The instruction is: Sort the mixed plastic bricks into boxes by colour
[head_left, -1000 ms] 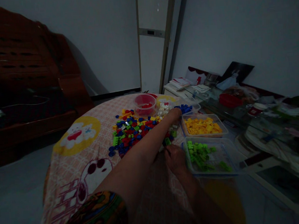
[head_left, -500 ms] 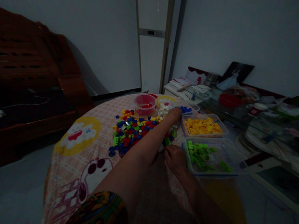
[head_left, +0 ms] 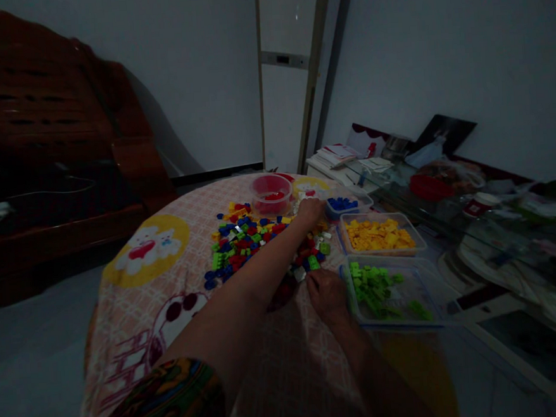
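Toward one o'clock on the round table [head_left: 197, 239], the left hand [head_left: 311, 212] curls beside white toy bricks [head_left: 305, 195]; I can't tell whether it grips any. By the clear box [head_left: 414, 281] of green bricks [head_left: 371, 284] at three, the right hand [head_left: 328, 292] is curled, its grip equally hidden. Mixed toy bricks [head_left: 242, 243] lie heaped toward twelve, nearer than the pink tub [head_left: 262, 187].

Our left hand [head_left: 311, 214] has swung leftward, off the near corner of the blue-brick box [head_left: 338, 215], and we now have it over at the white bricks [head_left: 304, 196], hiding most of them! Our forearm [head_left: 272, 266] slides left too, and there we go: more red bricks [head_left: 305, 255] come into sight below it, and that box corner shows uncovered.
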